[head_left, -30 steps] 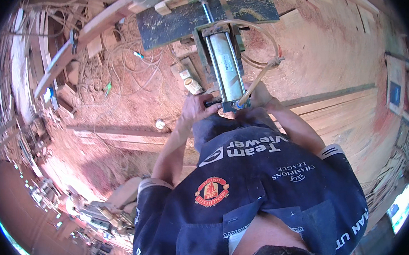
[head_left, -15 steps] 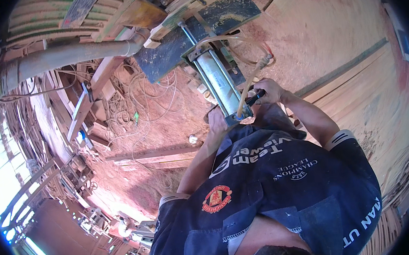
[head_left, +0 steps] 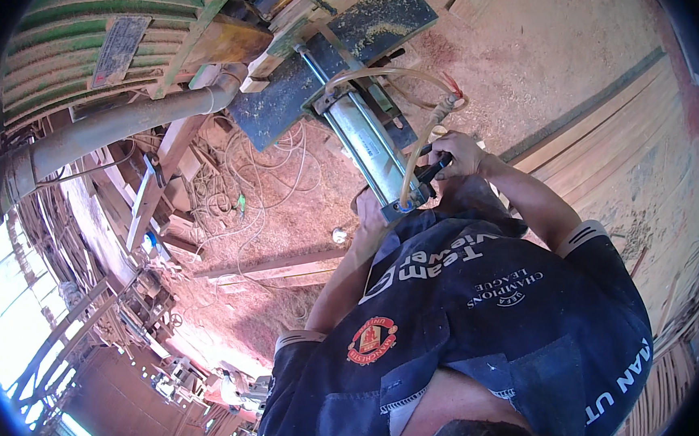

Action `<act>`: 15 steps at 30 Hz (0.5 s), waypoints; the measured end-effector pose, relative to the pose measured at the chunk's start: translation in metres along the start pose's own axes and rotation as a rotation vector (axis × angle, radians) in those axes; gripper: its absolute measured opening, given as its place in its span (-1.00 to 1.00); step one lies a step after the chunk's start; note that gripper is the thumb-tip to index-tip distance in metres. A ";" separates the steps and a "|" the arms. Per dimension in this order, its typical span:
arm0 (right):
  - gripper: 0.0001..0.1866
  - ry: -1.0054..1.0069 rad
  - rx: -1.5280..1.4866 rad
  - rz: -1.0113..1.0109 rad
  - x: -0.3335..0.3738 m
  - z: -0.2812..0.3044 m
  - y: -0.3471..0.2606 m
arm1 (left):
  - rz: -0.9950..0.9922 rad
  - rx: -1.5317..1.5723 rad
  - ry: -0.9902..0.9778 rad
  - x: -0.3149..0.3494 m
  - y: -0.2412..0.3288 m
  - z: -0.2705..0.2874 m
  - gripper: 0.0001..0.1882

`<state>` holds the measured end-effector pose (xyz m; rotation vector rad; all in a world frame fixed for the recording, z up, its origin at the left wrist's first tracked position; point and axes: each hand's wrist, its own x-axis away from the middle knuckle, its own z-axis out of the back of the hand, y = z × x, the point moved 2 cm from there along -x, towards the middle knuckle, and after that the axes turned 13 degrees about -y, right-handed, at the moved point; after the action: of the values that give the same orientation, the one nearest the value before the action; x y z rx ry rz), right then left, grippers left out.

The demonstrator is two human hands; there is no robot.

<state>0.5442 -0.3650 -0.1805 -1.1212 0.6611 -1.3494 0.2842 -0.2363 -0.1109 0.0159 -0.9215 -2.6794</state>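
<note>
A silver pneumatic cylinder [head_left: 366,145] with long tie rods stretches away from my chest. Its thin rod reaches toward wooden blocks on a dark board [head_left: 277,114]. My right hand [head_left: 460,155] is closed round a black handle [head_left: 437,168] to the right of the cylinder's near end. My left hand [head_left: 371,210] lies against the left side of that near end, and its fingers are mostly hidden by the cylinder and my shirt. A clear air hose [head_left: 420,160] loops from the near end up to a fitting and back to the far end.
A grey duct pipe [head_left: 128,118] runs across the upper left. Tangled hoses [head_left: 276,154] and wood offcuts lie on the dusty floor at left. A timber beam [head_left: 280,269] lies near my left forearm. Long planks [head_left: 595,140] are stacked at right, and green corrugated panels [head_left: 59,64] stand far left.
The view has shifted slightly, so the machine and background sit a little differently in it. Both hands keep their places by the cylinder.
</note>
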 end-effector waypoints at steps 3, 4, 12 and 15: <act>-0.30 -0.005 0.024 0.015 -0.001 0.000 0.003 | 0.003 0.006 -0.002 -0.002 0.001 -0.001 -0.59; -0.29 0.003 0.052 0.020 -0.002 -0.001 0.004 | 0.006 0.010 -0.003 -0.002 0.001 0.000 -0.59; -0.26 0.017 0.068 0.021 -0.002 -0.002 0.006 | 0.013 0.021 -0.004 -0.003 0.002 0.002 -0.58; -0.27 0.011 0.041 0.044 0.000 -0.002 0.005 | 0.011 0.027 0.000 -0.005 0.002 0.001 -0.58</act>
<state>0.5446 -0.3657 -0.1858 -1.0616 0.6601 -1.3267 0.2890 -0.2357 -0.1099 0.0174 -0.9543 -2.6571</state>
